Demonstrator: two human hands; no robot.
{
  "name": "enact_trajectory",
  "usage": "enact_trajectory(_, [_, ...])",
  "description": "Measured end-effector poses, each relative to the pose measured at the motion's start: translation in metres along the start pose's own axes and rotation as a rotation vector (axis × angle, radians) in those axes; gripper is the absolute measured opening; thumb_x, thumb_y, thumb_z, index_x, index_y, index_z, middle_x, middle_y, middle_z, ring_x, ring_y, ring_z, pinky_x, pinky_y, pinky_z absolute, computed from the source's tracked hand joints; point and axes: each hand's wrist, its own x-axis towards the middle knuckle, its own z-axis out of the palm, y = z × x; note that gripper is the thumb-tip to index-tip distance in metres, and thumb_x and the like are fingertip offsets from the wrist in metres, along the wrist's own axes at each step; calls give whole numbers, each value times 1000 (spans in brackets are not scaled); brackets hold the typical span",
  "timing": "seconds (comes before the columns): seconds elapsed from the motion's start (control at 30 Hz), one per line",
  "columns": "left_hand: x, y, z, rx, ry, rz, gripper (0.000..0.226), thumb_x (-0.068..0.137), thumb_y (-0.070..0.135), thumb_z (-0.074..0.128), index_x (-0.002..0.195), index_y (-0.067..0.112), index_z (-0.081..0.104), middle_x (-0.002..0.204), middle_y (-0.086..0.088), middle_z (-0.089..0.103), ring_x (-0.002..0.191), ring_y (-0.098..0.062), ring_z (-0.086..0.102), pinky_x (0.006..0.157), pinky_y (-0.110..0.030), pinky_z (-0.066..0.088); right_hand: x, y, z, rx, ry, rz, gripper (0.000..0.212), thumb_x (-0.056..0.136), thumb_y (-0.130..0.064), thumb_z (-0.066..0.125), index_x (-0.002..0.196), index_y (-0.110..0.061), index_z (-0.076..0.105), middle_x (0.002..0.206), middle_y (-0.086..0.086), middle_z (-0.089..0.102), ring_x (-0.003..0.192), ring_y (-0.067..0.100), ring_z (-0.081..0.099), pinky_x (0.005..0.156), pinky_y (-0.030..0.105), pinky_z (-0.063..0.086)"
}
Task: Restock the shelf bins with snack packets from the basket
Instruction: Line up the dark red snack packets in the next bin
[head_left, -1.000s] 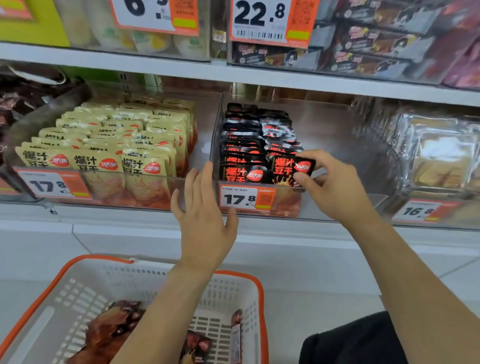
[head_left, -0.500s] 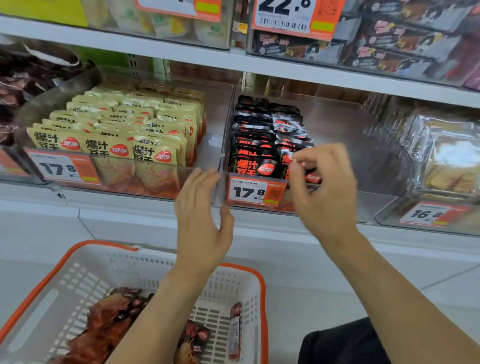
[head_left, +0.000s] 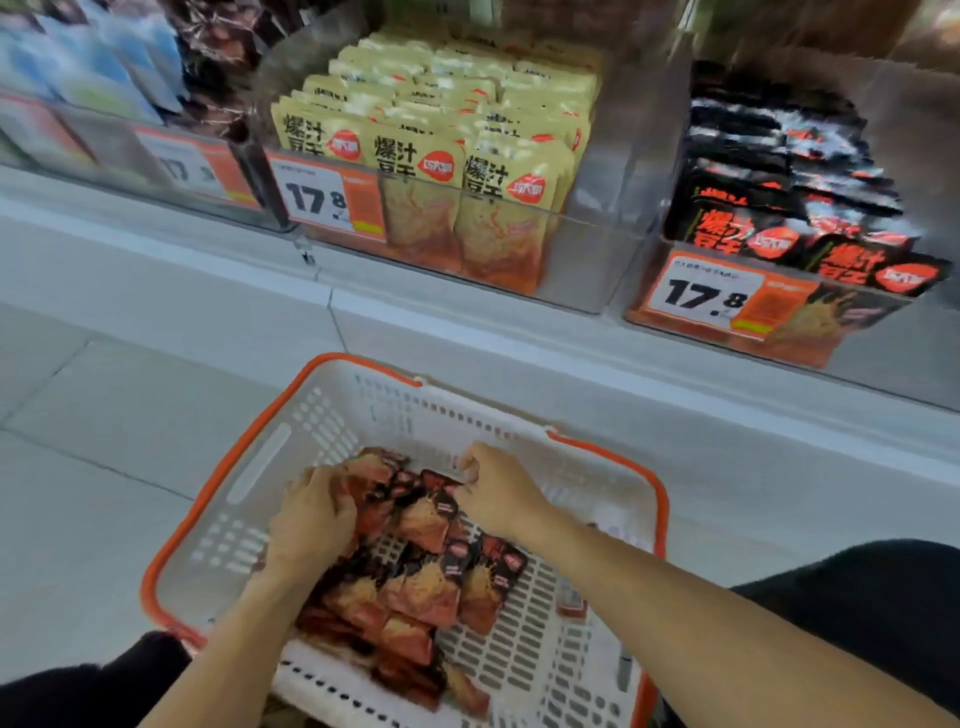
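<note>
Both my hands are down inside the white basket with the orange rim (head_left: 223, 493). A heap of black and red snack packets (head_left: 415, 587) lies in it. My left hand (head_left: 311, 519) curls its fingers round packets at the heap's left top. At the heap's far end my right hand (head_left: 496, 491) is curled and pinches a packet. Up on the shelf, the clear bin of black packets (head_left: 779, 223) stands at the right, with a 17.8 price tag on its front.
A clear bin of yellow packets (head_left: 431, 156) stands left of the black ones, also tagged 17.8. More bins with blue and dark packs (head_left: 104, 67) sit at the far left. A pale ledge (head_left: 467, 332) runs between the shelf and the basket. My dark-clothed knees flank the basket.
Both hands came down from the shelf bin into the basket and took hold of packets. The packet my right hand held now sits in the black bin. The view tilted down and left.
</note>
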Motion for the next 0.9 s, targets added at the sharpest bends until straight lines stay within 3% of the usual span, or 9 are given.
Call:
enact_trajectory(0.1, [7, -31, 1, -52, -40, -107, 44, 89, 17, 57, 133, 13, 53, 138, -15, 46, 120, -41, 51, 99, -51, 45, 27, 4, 37, 37, -107, 121, 23, 99, -20, 57, 120, -14, 48, 110, 8, 50, 92, 27, 50, 75, 39, 36])
enact_trajectory(0.2, [12, -47, 13, 24, -196, -140, 63, 93, 30, 56, 150, 19, 35, 153, -17, 32, 139, -40, 34, 112, -53, 33, 53, -2, 66, 145, -97, 227, 33, 97, -28, 62, 123, -12, 48, 106, 4, 50, 96, 25, 54, 86, 45, 46])
enact_trajectory(0.33, [24, -55, 47, 126, -377, -203, 78, 86, 55, 40, 156, 34, 12, 161, -12, 18, 145, -46, 13, 116, -62, 16, 94, -21, 94, 286, -1, 299, 43, 94, -40, 66, 125, -18, 46, 102, -6, 43, 93, 14, 47, 83, 29, 41])
enact_trajectory(0.43, [36, -87, 92, 166, -414, -293, 81, 80, 62, 31, 153, 44, 0, 162, -2, 16, 145, -43, 11, 108, -73, 15, 122, -35, 118, 314, 44, 329, 78, 75, -74, 65, 137, -32, 41, 135, 1, 48, 120, 21, 50, 99, 37, 46])
enact_trajectory(0.47, [32, -83, 88, 191, -432, -290, 82, 77, 64, 24, 153, 46, -2, 163, 0, 15, 144, -42, 11, 106, -74, 14, 131, -35, 127, 318, 46, 365, 91, 71, -80, 62, 145, -34, 36, 151, 8, 38, 135, 28, 42, 106, 43, 44])
enact_trajectory(0.53, [27, -75, 85, 197, -444, -321, 80, 80, 58, 24, 153, 44, -6, 164, -1, 6, 145, -43, 6, 108, -75, 11, 141, -37, 140, 342, 17, 411, 92, 77, -70, 65, 153, -36, 26, 163, 11, 14, 147, 36, 25, 111, 47, 37])
enact_trajectory(0.63, [17, -45, 71, 163, -499, -439, 86, 86, 32, 42, 156, 35, -9, 164, -6, -7, 147, -42, -5, 113, -71, 10, 140, -34, 152, 168, -40, 355, 96, 73, -58, 78, 152, -44, 25, 163, 12, 4, 146, 41, 22, 112, 50, 36])
enact_trajectory(0.73, [13, -25, 69, 127, -524, -556, 90, 88, 20, 48, 156, 32, -10, 163, -11, -11, 147, -44, -5, 111, -72, 12, 128, -20, 156, 163, -19, 265, 97, 72, -45, 86, 152, -42, 30, 161, 11, 9, 147, 36, 24, 115, 43, 32])
enact_trajectory(0.9, [-4, -9, 83, 47, -512, -581, 87, 88, 30, 43, 156, 31, -11, 163, -11, -12, 146, -46, -5, 112, -72, 12, 104, 9, 139, 208, 4, 211, 91, 77, -19, 86, 152, -32, 36, 156, 8, 26, 146, 25, 28, 116, 30, 26])
